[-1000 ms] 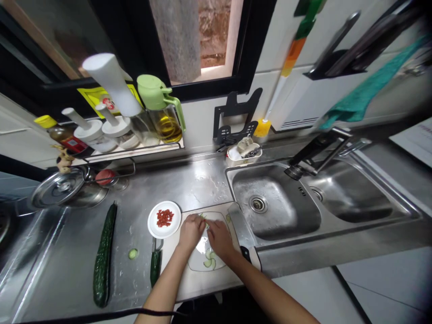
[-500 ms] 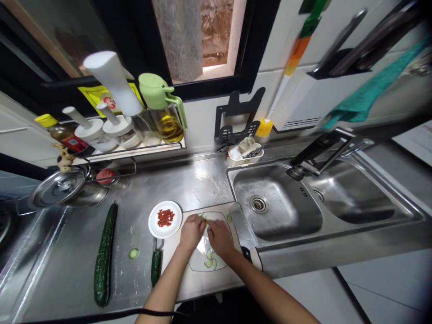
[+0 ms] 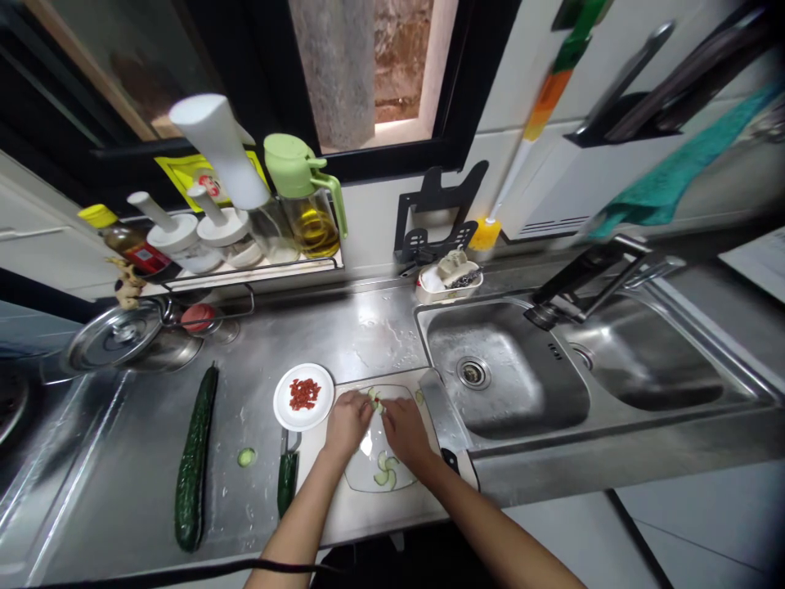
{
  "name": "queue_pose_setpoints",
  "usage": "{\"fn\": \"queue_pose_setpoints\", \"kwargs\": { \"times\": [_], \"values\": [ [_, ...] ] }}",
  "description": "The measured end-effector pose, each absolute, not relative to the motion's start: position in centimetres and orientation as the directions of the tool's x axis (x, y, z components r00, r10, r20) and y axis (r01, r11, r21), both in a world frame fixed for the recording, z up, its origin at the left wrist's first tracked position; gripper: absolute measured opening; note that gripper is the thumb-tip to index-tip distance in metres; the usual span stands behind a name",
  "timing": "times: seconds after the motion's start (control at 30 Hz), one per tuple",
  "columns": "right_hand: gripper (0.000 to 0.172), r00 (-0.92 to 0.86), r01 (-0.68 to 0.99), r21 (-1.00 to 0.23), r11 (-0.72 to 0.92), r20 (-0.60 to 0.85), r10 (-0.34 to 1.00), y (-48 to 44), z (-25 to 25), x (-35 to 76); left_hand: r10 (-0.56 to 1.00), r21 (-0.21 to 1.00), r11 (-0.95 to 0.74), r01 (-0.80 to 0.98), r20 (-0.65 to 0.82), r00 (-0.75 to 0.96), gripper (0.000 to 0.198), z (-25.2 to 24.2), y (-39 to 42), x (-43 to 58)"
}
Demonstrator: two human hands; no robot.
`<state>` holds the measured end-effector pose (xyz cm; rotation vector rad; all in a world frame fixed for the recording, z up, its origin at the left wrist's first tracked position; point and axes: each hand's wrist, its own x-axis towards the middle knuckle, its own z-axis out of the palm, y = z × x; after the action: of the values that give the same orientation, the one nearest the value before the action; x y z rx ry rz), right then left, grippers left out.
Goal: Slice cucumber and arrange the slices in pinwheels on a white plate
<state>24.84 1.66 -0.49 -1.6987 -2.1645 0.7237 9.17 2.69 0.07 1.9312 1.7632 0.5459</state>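
Observation:
Both hands meet over the far edge of a squarish plate on the cutting board. My left hand is closed, its fingertips at thin cucumber slices on the plate's far rim. Opposite it, my right hand pinches at a small red piece between the hands; the fingers partly hide it. Curved cucumber slices form a pinwheel at the plate's near side. Another slice lies by the far right corner. Left of the board, a white dish holds chopped red pieces.
A cleaver lies along the board's right edge, beside the sink. A cut cucumber piece is at the board's left edge. Farther left are a cucumber end and a long cucumber. A pot stands at the back left.
The view has shifted slightly, so most things sit a little farther right. My hands stay at the plate's far edge with small finger shifts; the red piece and slices between them show more clearly.

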Motion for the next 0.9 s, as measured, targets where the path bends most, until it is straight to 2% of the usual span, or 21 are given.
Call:
{"fn": "queue_pose_setpoints", "kwargs": {
  "times": [0.3,0.4,0.6,0.73,0.9],
  "values": [
    [0.027,-0.266,0.804,-0.564,0.187,-0.059,0.962,1.1,0.0,25.1,1.000,0.615,0.009,0.789,0.010,-0.020,0.021,0.2,0.1,6.1],
    [0.026,-0.269,0.798,-0.572,0.189,-0.057,0.962,0.6,0.2,25.3,0.993,0.565,0.107,0.818,-0.014,-0.120,0.021,0.2,-0.8,4.0],
    [0.026,-0.290,0.781,-0.591,0.201,-0.059,0.955,-0.4,0.4,25.4,0.905,0.384,0.417,0.824,-0.092,-0.415,0.024,0.3,-0.8,-0.1],
    [0.024,-0.302,0.784,-0.587,0.205,-0.071,0.951,-0.8,0.1,25.3,0.879,0.344,0.472,0.812,-0.111,-0.464,0.025,0.2,0.1,-1.2],
    [0.023,-0.303,0.778,-0.594,0.205,-0.069,0.950,-1.1,-0.1,25.3,0.884,0.327,0.468,0.821,-0.155,-0.442,0.022,0.4,1.5,-0.5]
  ]
}}
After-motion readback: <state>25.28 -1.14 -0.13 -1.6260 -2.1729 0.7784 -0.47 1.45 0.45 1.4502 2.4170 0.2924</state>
